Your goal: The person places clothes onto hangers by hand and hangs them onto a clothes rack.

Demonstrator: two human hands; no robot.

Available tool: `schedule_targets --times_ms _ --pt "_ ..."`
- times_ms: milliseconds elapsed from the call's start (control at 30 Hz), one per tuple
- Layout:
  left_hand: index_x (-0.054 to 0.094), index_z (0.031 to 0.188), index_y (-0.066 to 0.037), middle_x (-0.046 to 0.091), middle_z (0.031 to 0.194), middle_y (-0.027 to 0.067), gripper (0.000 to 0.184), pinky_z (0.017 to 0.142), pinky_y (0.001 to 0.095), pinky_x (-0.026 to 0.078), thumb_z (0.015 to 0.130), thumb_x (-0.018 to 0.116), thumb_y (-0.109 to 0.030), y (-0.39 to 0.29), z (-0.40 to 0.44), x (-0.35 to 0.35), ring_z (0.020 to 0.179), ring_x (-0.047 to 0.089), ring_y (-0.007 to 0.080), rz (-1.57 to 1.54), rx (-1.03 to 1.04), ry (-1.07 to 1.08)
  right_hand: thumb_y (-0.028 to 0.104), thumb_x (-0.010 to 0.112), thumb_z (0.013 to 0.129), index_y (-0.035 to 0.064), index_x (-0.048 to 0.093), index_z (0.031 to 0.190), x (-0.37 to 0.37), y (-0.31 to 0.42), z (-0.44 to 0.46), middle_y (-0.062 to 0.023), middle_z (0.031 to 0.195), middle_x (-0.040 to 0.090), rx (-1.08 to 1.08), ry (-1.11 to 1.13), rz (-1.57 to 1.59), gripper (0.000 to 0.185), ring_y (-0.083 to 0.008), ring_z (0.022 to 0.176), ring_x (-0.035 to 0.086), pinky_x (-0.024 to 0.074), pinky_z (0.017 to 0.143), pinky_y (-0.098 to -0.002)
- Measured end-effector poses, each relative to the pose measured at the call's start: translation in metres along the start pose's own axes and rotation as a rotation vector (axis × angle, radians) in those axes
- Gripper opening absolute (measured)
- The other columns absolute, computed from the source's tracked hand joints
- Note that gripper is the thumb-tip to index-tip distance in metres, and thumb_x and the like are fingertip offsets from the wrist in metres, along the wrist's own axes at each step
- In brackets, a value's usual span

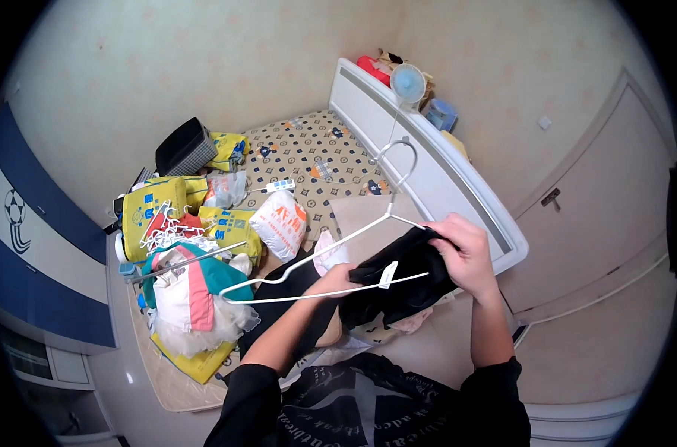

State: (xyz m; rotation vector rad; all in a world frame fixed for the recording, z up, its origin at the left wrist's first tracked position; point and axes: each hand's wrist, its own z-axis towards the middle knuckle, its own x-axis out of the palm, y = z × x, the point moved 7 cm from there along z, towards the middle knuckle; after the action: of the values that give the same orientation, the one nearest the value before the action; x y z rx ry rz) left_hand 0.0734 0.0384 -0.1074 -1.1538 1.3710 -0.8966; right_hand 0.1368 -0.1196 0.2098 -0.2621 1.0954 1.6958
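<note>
A white clothes hanger (331, 246) is up in front of me, its hook pointing away toward the headboard. Its right arm runs into a black garment (409, 272) with a white label inside. My right hand (463, 253) is closed on the upper right of the garment, where the hanger's end is hidden. My left hand (334, 281) is closed on the garment's left edge, between the hanger's upper arm and its lower bar. The hanger's left end sticks out bare. Beneath my left forearm, more black cloth (279, 298) lies on the bed.
On the bed (290, 145) are a green, white and pink garment (197, 290), a heap of white hangers (174, 227), yellow bags (148, 205), a white plastic bag (280, 223), a power strip (280, 185) and a dark basket (185, 153). A fan (408, 83) stands behind the headboard (443, 182).
</note>
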Motion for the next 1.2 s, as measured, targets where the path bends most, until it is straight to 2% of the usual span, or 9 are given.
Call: schedule_targets --times_ms 67,133,267,400,567,867,1033,1133,1200 --pt "0.067 0.114 0.002 0.072 0.096 0.0127 0.044 0.088 0.0311 0.050 0.082 0.080 -0.025 -0.006 -0.013 -0.019 0.092 0.064 0.0163 -0.114 0.141 -0.024 -0.007 0.066 0.076 0.0021 0.073 0.103 -0.015 -0.008 -0.004 -0.0115 0.076 0.061 -0.006 0.000 -0.030 0.029 -0.0251 0.070 0.058 0.0469 0.065 -0.0328" --pt "0.069 0.114 0.000 0.072 0.103 0.0077 0.045 0.088 0.0283 0.049 0.084 0.079 -0.031 -0.014 -0.034 -0.054 0.094 0.063 0.0136 0.139 0.000 0.079 -0.008 0.066 0.075 0.0012 0.073 0.102 -0.027 -0.023 -0.012 -0.0110 0.075 0.060 -0.012 0.022 -0.060 0.030 -0.0247 0.070 0.057 0.0459 0.065 -0.0330" --pt "0.070 0.113 -0.002 0.069 0.098 -0.0037 0.028 0.079 0.0241 0.048 0.090 0.072 -0.017 -0.033 -0.072 -0.111 0.088 0.059 0.0060 -0.453 -0.004 0.097 -0.006 0.068 0.075 -0.0002 0.072 0.099 -0.028 -0.058 -0.027 -0.0115 0.073 0.058 0.016 0.076 -0.017 0.025 -0.0263 0.070 0.056 0.0445 0.064 -0.0341" --pt "0.070 0.100 -0.002 0.065 0.085 -0.0033 0.018 0.072 0.0237 0.048 0.089 0.072 -0.016 -0.075 -0.102 -0.165 0.080 0.055 0.0043 0.077 0.126 -0.254 0.000 0.071 0.077 0.0059 0.074 0.101 -0.011 -0.059 -0.028 -0.0097 0.073 0.057 0.003 0.076 -0.188 0.025 -0.0268 0.073 0.056 0.0459 0.064 -0.0352" --pt "0.070 0.103 -0.004 0.070 0.092 0.0176 0.040 0.079 0.0395 0.054 0.067 0.080 -0.018 -0.139 -0.150 -0.163 0.089 0.068 0.0339 0.559 0.196 -0.717 0.007 0.072 0.080 0.0135 0.075 0.105 0.009 -0.063 -0.026 -0.0069 0.076 0.058 0.031 -0.051 -0.444 0.026 -0.0257 0.075 0.057 0.0474 0.065 -0.0361" --pt "0.071 0.094 -0.007 0.067 0.075 0.0167 0.024 0.068 0.0405 0.053 0.074 0.074 -0.019 -0.101 -0.194 -0.159 0.075 0.068 0.0338 0.561 -0.131 -0.681 0.006 0.068 0.084 0.0143 0.074 0.108 0.009 -0.079 -0.027 -0.0072 0.081 0.058 0.089 -0.201 -0.536 0.026 -0.0261 0.081 0.058 0.0486 0.068 -0.0376" --pt "0.064 0.101 0.000 0.069 0.080 0.0142 0.023 0.066 0.0328 0.052 0.080 0.068 -0.009 -0.117 -0.193 -0.144 0.069 0.068 0.0227 0.184 0.115 -1.008 0.002 0.063 0.087 0.0023 0.068 0.108 0.046 -0.097 -0.043 -0.0149 0.091 0.063 0.185 -0.104 -0.168 0.022 -0.0328 0.083 0.063 0.0504 0.073 -0.0359" --pt "0.060 0.113 -0.005 0.069 0.085 0.0186 0.036 0.064 0.0376 0.055 0.079 0.068 -0.010 -0.137 -0.179 -0.090 0.073 0.069 0.0339 0.439 0.330 -0.986 0.000 0.063 0.088 -0.0014 0.066 0.107 0.066 -0.102 -0.050 -0.0153 0.092 0.063 0.252 -0.077 -0.040 0.019 -0.0300 0.081 0.064 0.0496 0.071 -0.0340" --pt "0.056 0.120 -0.010 0.069 0.088 0.0199 0.044 0.064 0.0416 0.055 0.078 0.070 -0.014 -0.137 -0.163 -0.051 0.075 0.068 0.0380 0.513 0.270 -0.741 0.000 0.063 0.088 -0.0014 0.066 0.107 0.069 -0.105 -0.051 -0.0151 0.092 0.063 0.270 -0.122 0.010 0.020 -0.0292 0.081 0.064 0.0495 0.071 -0.0339"
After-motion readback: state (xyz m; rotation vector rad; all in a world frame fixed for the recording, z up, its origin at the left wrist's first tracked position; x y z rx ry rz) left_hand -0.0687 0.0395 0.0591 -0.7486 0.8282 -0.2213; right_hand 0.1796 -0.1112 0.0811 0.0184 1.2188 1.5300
